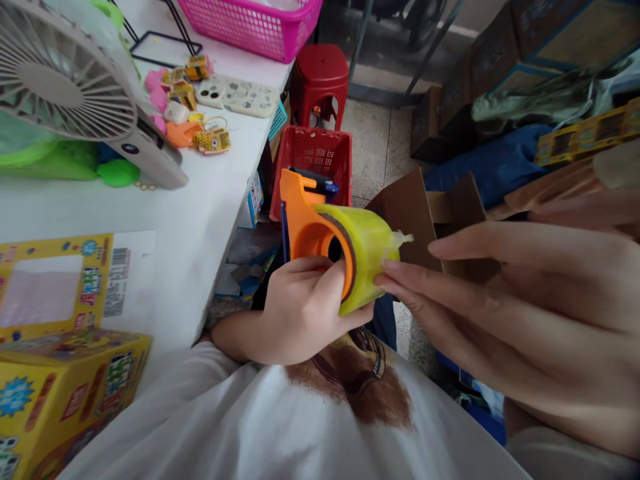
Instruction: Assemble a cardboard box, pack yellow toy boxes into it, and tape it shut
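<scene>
My left hand (305, 310) is wrapped round an orange tape dispenser (296, 207), with its thumb at the hub. On the dispenser sits a wide roll of yellowish clear packing tape (367, 250); a crumpled scrap of tape sticks out from its far side. From the right comes my right hand (520, 300), back of the hand up and slightly blurred. Its thumb and index finger are pinched together at the tape's surface, while another finger stands apart above them. How much tape lies between the fingertips is hard to see.
To the left, a white table (200, 213) bears a grey fan (75, 87), small toys (185, 100), a phone (237, 95) and yellow boxes (75, 393). A pink basket (260, 27) stands farther back. Beyond my hands are a red crate (313, 150), a red stool (320, 70) and an open cardboard box (405, 207).
</scene>
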A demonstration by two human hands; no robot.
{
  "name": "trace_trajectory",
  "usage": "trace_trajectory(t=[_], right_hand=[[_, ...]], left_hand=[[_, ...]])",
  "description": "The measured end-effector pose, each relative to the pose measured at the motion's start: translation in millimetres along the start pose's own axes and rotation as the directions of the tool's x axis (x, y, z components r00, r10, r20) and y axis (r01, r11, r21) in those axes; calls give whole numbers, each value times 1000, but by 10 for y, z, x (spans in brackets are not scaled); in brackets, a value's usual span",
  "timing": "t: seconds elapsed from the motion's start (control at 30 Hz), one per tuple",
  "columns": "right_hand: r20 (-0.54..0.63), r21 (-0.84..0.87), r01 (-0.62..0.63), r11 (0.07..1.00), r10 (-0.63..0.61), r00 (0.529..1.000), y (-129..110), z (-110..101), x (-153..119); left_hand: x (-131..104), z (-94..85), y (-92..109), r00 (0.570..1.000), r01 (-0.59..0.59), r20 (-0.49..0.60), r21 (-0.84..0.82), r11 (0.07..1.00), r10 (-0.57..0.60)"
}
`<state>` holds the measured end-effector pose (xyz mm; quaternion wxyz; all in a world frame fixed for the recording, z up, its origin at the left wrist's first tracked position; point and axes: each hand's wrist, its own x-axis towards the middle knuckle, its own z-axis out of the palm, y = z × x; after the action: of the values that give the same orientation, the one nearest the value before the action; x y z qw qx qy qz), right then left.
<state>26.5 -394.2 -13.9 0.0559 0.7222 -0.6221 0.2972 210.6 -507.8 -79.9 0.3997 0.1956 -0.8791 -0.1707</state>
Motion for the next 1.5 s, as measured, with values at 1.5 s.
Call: trace_trajectory(t=[1.5], right_hand=[[33,9,-116,993,116,993,-169,-188,210]], left_hand=[[34,53,58,998,-33,-59,-49,998,30]])
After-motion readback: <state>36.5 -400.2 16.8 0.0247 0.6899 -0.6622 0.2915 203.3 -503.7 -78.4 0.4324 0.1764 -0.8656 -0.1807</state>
